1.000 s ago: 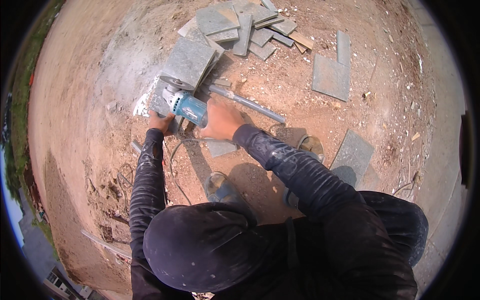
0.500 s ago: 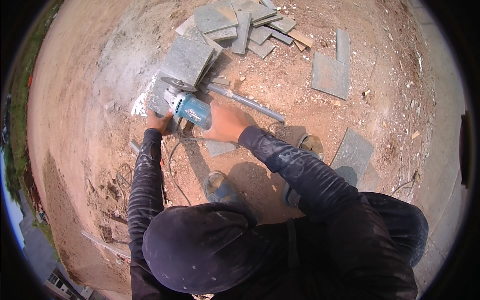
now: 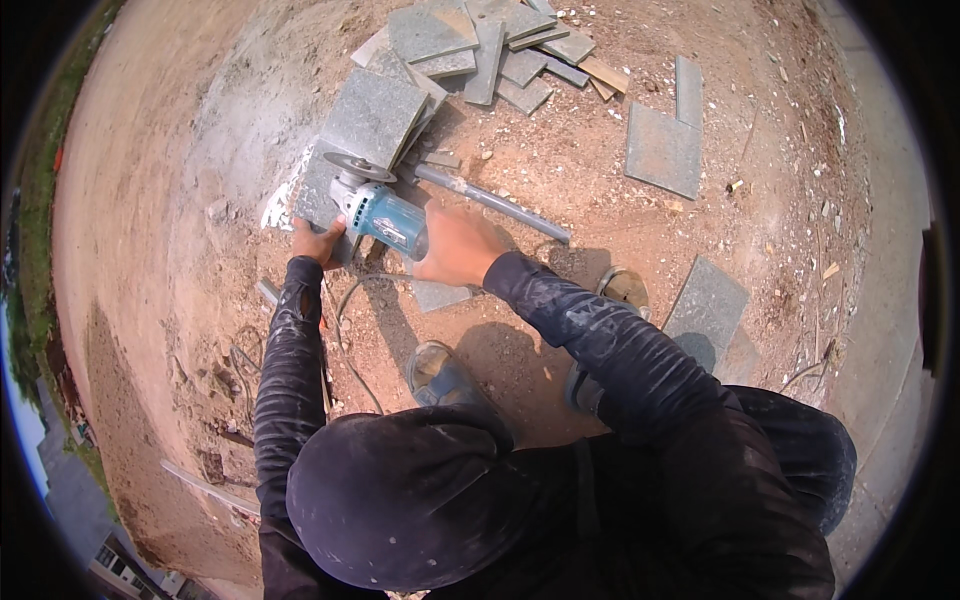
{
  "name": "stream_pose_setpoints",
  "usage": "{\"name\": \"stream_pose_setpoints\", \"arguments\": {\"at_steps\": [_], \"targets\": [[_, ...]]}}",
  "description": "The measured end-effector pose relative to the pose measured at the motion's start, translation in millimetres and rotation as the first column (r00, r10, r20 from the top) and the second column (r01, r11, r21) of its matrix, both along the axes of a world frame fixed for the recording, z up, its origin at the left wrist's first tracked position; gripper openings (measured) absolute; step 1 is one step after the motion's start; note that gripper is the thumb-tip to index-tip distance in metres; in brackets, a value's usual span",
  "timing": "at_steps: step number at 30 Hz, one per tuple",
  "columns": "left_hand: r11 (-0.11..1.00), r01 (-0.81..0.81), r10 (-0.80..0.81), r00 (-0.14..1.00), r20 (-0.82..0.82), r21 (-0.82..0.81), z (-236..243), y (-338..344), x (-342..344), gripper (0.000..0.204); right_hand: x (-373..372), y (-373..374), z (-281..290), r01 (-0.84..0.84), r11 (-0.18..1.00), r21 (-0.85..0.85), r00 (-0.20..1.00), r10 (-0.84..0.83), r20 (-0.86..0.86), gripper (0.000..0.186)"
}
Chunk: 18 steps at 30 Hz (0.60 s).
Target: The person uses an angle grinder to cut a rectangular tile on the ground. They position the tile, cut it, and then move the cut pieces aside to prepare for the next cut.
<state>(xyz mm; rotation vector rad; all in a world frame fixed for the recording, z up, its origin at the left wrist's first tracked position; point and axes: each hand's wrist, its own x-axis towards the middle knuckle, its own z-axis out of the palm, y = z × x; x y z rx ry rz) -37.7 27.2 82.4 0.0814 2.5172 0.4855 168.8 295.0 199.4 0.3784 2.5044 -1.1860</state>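
My right hand (image 3: pixel 462 248) is wrapped round the rear body of a teal angle grinder (image 3: pixel 391 221). The grinder's round cutting disc (image 3: pixel 352 164) stands at the far end, over a grey stone tile (image 3: pixel 314 188). At the near edge of that tile, my left hand (image 3: pixel 314 243) grips it, thumb on top beside the grinder's head; its other fingers are partly hidden. Just beyond the disc lies a larger grey tile (image 3: pixel 375 108) on a stack. Whether the disc touches the stone, I cannot tell.
A grey pipe (image 3: pixel 495 203) lies right of the grinder. Several stone tiles (image 3: pixel 432 33) are heaped at the far side, with others (image 3: pixel 662 150) to the right and one (image 3: pixel 706 308) near my foot. A cable (image 3: pixel 342 308) loops between my arms. Pale dust covers the dirt ground (image 3: pixel 230 120).
The grinder and both hands stay almost in place. My right hand and forearm have shifted very slightly to the right.
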Motion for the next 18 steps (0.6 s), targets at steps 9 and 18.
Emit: {"name": "stream_pose_setpoints", "arguments": {"at_steps": [9,18], "targets": [[0.999,0.037,-0.037,0.999,-0.017,-0.031,8.2,6.0,3.7,0.121,-5.1,-1.3,0.6,0.026,0.999,-0.021,1.000,-0.025,0.012,0.057],[0.998,0.057,-0.059,0.996,-0.064,-0.032,7.9,3.8,5.9,0.117,-14.8,-5.5,3.1,0.036,0.999,-0.034,0.999,-0.035,0.038,0.058]]}}
